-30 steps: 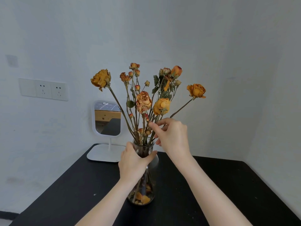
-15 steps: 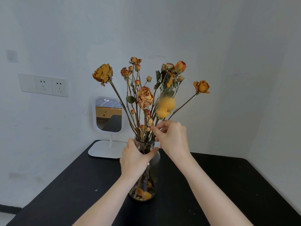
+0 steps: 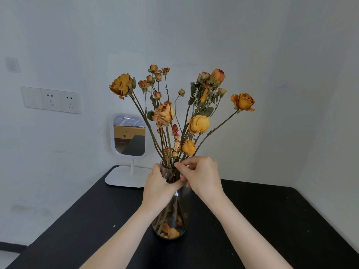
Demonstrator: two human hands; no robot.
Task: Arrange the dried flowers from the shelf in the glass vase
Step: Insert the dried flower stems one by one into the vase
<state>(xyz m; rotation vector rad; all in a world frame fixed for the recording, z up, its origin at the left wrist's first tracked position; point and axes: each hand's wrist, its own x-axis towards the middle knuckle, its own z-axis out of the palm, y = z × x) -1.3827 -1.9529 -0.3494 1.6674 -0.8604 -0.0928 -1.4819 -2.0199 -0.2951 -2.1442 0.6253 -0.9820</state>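
A clear glass vase (image 3: 171, 224) stands on the black table (image 3: 272, 220), with loose orange petals at its bottom. Several dried orange and yellow roses (image 3: 199, 124) fan out of its mouth on long brown stems. My left hand (image 3: 157, 187) wraps around the vase's neck from the left. My right hand (image 3: 202, 176) is at the vase's mouth, thumb and forefinger pinched on the flower stems just above the rim. The neck and the lower stems are partly hidden behind both hands.
A small white stand mirror (image 3: 129, 135) sits on the table's far left corner, close behind the vase. White wall sockets (image 3: 51, 100) are on the left wall. Walls close the table in at the back and right.
My right hand has dropped from higher up the stems down to the vase's mouth. The yellow rose it moved has settled lower. My left hand stays on the neck.
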